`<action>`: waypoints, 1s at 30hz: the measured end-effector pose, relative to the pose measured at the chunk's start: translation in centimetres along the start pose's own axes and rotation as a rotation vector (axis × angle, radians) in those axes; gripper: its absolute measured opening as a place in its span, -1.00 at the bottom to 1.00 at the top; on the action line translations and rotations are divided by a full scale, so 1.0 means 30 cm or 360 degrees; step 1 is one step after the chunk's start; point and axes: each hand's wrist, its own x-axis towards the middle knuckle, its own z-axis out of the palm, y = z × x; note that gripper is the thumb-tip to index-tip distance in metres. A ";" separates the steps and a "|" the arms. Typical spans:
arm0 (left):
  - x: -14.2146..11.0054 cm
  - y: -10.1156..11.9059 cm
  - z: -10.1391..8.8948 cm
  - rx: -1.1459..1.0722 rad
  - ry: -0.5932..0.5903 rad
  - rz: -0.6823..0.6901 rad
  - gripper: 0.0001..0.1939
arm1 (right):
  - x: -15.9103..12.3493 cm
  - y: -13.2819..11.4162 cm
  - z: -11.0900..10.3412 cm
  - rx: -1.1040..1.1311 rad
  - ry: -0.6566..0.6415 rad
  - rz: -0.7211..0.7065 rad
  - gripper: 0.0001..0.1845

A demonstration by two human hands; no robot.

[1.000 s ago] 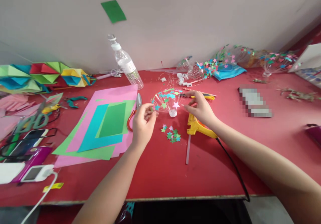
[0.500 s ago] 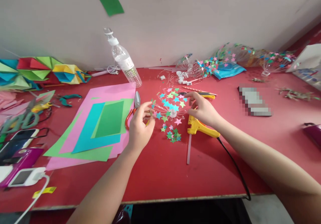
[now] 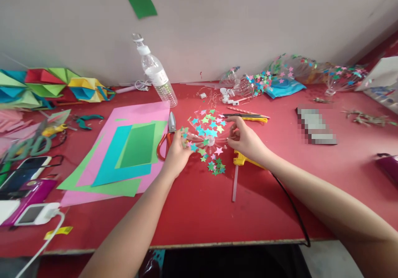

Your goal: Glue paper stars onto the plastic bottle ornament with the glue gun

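A clear plastic bottle cut into spread strips [image 3: 210, 140], dotted with pink, green and blue paper stars, lies on the red table between my hands. My left hand [image 3: 178, 155] has its fingers closed on the strip ends at the left side. My right hand [image 3: 247, 140] is bent at the right side, thumb and fingers around the strip ends there; the exact grip is partly hidden. Under my right hand lies a yellow glue gun [image 3: 241, 158] with a glue stick [image 3: 235, 182] jutting towards me. A small heap of paper stars [image 3: 217, 167] sits just in front.
Coloured paper sheets [image 3: 133, 178] and red-handled pliers [image 3: 161, 146] lie to the left. Behind stand a plastic bottle [image 3: 159, 79], a cutter knife [image 3: 248, 116] and more star-covered plastic pieces [image 3: 258, 82]. The glue gun's black cord [image 3: 292, 203] runs to the front edge.
Both hands and the star-covered piece have shifted slightly left. My left hand has turned and closed on the strips; my right hand has moved in against the right side.
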 end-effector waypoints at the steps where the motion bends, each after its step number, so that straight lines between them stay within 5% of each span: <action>1: 0.003 -0.002 -0.004 0.0014 0.0014 0.0006 -0.53 | 0.000 0.000 -0.003 -0.0003 0.0001 -0.0007 -0.39; 7: 0.013 0.031 -0.036 0.0111 -0.0029 -0.0152 -0.54 | -0.002 -0.018 -0.032 -0.0087 0.0046 -0.0081 -0.30; 12: -0.002 0.077 -0.057 0.0634 -0.0496 -0.0492 -0.95 | -0.004 -0.044 -0.119 -0.0408 0.0211 -0.0013 -0.36; 16: -0.033 0.106 -0.035 0.1037 -0.0760 -0.0139 -0.86 | -0.044 -0.046 -0.191 -0.1070 -0.0192 0.0250 -0.85; 19: -0.054 0.110 0.001 0.1256 -0.0776 0.0098 -0.86 | -0.100 -0.040 -0.200 -0.1407 -0.0524 0.0427 -0.80; 30: -0.088 0.076 0.074 0.1781 -0.0662 0.0510 -0.75 | -0.203 0.035 -0.139 -0.1446 -0.0532 0.0152 -0.68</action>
